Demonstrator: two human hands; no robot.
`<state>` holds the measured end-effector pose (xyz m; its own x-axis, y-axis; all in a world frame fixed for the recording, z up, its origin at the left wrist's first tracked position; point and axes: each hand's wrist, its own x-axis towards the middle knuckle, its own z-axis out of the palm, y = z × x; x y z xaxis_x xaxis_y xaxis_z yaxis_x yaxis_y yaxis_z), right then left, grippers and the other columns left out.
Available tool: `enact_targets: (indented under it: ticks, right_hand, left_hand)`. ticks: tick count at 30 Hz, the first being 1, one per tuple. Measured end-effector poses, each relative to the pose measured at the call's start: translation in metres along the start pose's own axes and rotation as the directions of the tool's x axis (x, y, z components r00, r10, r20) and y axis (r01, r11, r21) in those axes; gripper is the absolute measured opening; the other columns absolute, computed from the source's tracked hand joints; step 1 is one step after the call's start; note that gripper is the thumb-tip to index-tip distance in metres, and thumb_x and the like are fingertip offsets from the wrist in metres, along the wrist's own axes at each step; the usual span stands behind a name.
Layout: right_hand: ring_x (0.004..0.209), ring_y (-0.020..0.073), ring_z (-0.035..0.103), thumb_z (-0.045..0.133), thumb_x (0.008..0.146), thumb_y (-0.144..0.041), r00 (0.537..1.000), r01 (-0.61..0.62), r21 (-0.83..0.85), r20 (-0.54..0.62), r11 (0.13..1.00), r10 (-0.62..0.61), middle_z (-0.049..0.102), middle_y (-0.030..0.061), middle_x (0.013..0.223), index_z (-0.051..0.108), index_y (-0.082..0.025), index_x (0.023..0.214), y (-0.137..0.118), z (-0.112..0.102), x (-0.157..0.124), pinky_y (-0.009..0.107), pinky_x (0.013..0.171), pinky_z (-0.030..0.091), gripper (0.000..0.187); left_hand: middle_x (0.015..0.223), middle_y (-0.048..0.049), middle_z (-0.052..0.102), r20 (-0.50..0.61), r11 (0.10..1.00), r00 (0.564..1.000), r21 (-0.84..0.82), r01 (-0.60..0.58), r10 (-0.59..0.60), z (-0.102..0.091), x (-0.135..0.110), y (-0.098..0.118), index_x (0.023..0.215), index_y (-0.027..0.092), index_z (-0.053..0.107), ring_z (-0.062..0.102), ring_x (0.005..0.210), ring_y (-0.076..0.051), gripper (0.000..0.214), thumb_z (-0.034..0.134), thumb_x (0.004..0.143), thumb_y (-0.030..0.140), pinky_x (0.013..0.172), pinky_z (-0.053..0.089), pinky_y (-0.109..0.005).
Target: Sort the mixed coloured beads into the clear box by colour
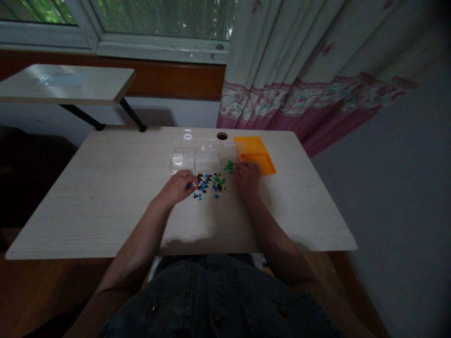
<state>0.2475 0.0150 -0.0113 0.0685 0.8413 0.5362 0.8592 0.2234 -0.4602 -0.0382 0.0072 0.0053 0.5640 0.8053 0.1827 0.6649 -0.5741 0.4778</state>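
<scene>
A loose pile of tiny building blocks (206, 182) in blue, dark brown, green and pale tones lies on the table between my hands. My left hand (178, 186) is at the pile's left edge, fingers pinched together. A blue bit shows by its fingertips, but whether it is gripped is too small to tell. Over the right end of a clear plastic compartment box (206, 163) is my right hand (248, 179), its fingers bent and closed beside a heap of green blocks (229, 165). What those fingers hold, if anything, is hidden.
An orange tray (254, 146) stands just beyond my right hand, partly covered by it. Behind the box is a round cable hole (221, 136) in the pale wooden table (116, 202). A raised shelf (102, 84) on black legs occupies the back left; a curtain (260, 94) hangs behind.
</scene>
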Motion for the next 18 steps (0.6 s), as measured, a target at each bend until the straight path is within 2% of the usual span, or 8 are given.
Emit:
enact_targets:
  ticks: [11, 18]
  right_hand:
    - [0.098, 0.0237, 0.055, 0.05, 0.096, -0.035, 1.0, 0.018, 0.007, -0.02, 1.0, -0.018, 0.067, 0.0089, 0.099, 0.074, -0.021, 0.104, 0.001, 0.001, 0.0, 0.04, 0.091, 0.042, 0.029]
    - [0.098, 0.0225, 0.055, 0.052, 0.095, -0.029, 0.995, 0.098, 0.048, 0.014, 0.994, -0.098, 0.067, 0.0087, 0.099, 0.073, -0.021, 0.108, -0.007, 0.002, -0.003, 0.039, 0.094, 0.042, 0.026]
  left_hand:
    - [0.086, -0.0066, 0.06, 0.001, 0.993, 1.0, 0.115, -0.003, 0.003, 0.003, 0.002, 0.002, 0.086, 0.021, 0.067, 0.055, 0.087, -0.022, 0.011, 0.057, 0.088, 0.024, 0.081, 0.044, -0.035]
    - [0.085, -0.0084, 0.06, -0.054, 0.998, 0.998, 0.056, 0.021, -0.018, 0.003, 0.004, 0.01, 0.086, 0.018, 0.065, 0.055, 0.087, -0.023, 0.02, 0.05, 0.093, 0.03, 0.084, 0.044, -0.037]
